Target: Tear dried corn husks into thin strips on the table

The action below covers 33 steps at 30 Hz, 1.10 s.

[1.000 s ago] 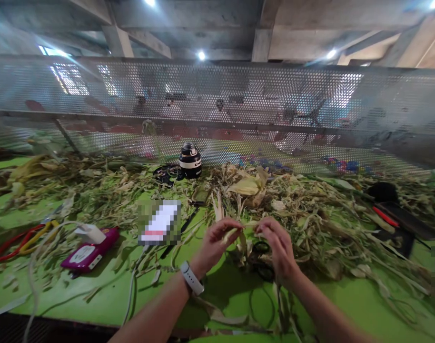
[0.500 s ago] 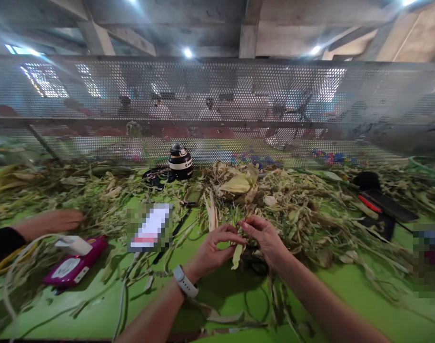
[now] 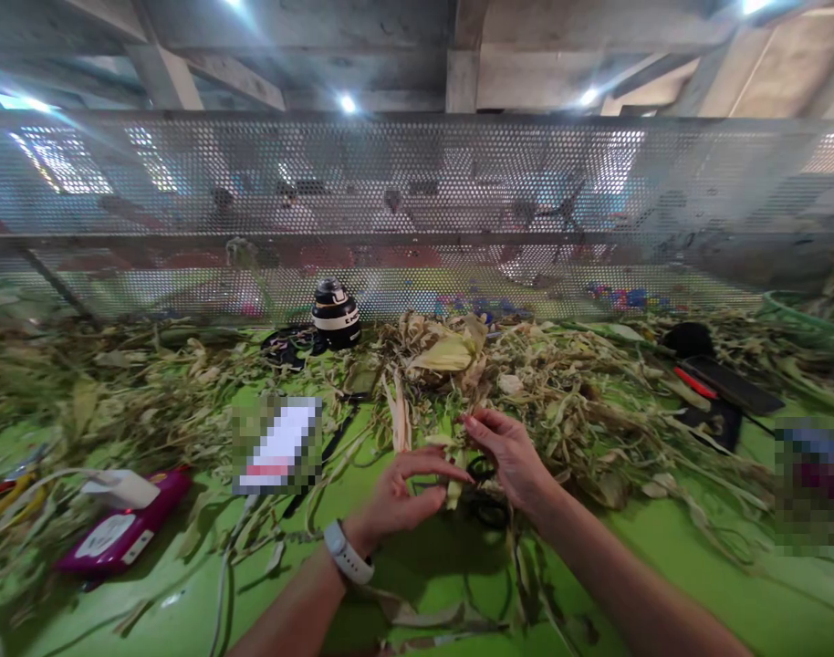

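Left to right: one purple power strip bearing one white plug, one phone, one black bottle, then two hands, the left hand at one pale leaf's lower end, grip uncertain, the right hand pinching its top over the green table. Co-worker's hand, far left half a second ago, now out of view. Bottle's contents hidden; green basket far right, contents unclear.

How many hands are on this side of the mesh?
2: the left hand, slightly left of the picture's centre, and the right hand, slightly right of it, both over the green table. Others may be hidden.
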Each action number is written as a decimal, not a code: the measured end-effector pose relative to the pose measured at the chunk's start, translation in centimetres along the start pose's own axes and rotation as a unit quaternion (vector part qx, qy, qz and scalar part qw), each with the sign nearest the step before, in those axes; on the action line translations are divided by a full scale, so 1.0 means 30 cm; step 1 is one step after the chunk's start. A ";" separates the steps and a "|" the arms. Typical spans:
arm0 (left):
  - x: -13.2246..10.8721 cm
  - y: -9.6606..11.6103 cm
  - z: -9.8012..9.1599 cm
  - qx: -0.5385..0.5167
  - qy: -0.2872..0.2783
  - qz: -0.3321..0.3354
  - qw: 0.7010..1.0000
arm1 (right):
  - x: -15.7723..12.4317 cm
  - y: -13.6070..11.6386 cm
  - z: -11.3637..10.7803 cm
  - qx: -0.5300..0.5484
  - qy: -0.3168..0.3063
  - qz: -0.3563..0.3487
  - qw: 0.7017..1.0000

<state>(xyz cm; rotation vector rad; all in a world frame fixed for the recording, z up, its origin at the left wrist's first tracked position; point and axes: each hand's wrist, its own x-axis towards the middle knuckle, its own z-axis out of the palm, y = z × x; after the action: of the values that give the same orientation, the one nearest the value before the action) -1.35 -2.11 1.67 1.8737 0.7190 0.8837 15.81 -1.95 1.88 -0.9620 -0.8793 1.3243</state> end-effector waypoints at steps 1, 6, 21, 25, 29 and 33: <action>-0.001 0.001 -0.003 -0.027 0.015 -0.012 0.999 | 0.002 -0.003 -0.002 -0.007 0.004 -0.005 1.000; 0.016 -0.010 -0.003 -0.168 0.116 -0.073 0.976 | 0.009 -0.017 -0.009 0.009 0.037 0.024 0.999; 0.054 -0.116 -0.078 0.089 0.294 -0.159 0.938 | 0.032 -0.027 -0.031 -0.071 0.077 -0.007 0.995; 0.051 -0.153 -0.076 0.229 0.208 -0.162 0.937 | 0.048 -0.012 -0.045 -0.164 0.031 0.006 0.986; 0.046 -0.164 -0.074 0.291 0.173 -0.169 0.925 | 0.072 0.018 -0.073 -0.320 0.042 -0.075 0.943; 0.047 -0.173 -0.086 0.288 0.177 -0.159 0.928 | 0.079 0.032 -0.092 -0.366 0.006 -0.104 0.925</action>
<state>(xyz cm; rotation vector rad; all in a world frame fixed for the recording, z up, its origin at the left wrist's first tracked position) -3.23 2.37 -1.79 2.0193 1.6006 0.8633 18.17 0.25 -0.07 -1.3928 -1.4726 0.7978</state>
